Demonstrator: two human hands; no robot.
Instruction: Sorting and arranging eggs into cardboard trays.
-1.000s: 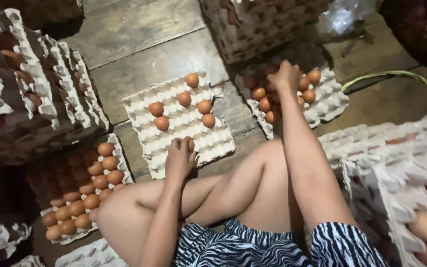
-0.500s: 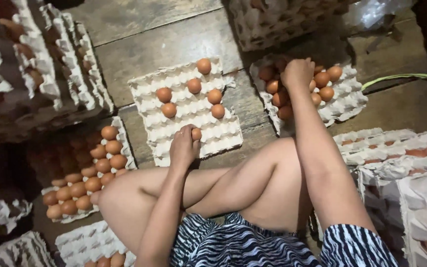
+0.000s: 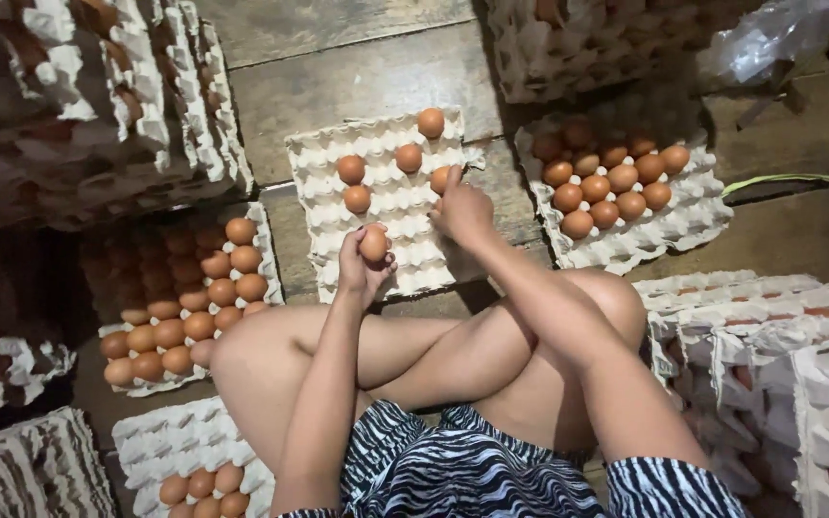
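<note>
I sit cross-legged on a wooden floor. My left hand (image 3: 362, 264) holds one brown egg (image 3: 373, 243) upright over the near edge of the middle grey egg tray (image 3: 405, 249). That tray carries several brown eggs (image 3: 409, 157) in its far half. My right hand (image 3: 462, 206) rests on the tray's right side with its fingers curled down. Its thumb touches an egg (image 3: 441, 178), and anything under the palm is hidden.
To the right, a tray (image 3: 693, 225) holds several eggs; a tray on the left (image 3: 184, 307) is mostly filled. Another part-filled tray (image 3: 160, 446) lies near my left knee. Stacks of egg trays stand at the left (image 3: 79, 105), the far right (image 3: 587, 48) and the near right (image 3: 769, 364).
My right hand has left the right-hand tray and come onto the middle tray. My left hand has lifted slightly, and its egg now shows clearly.
</note>
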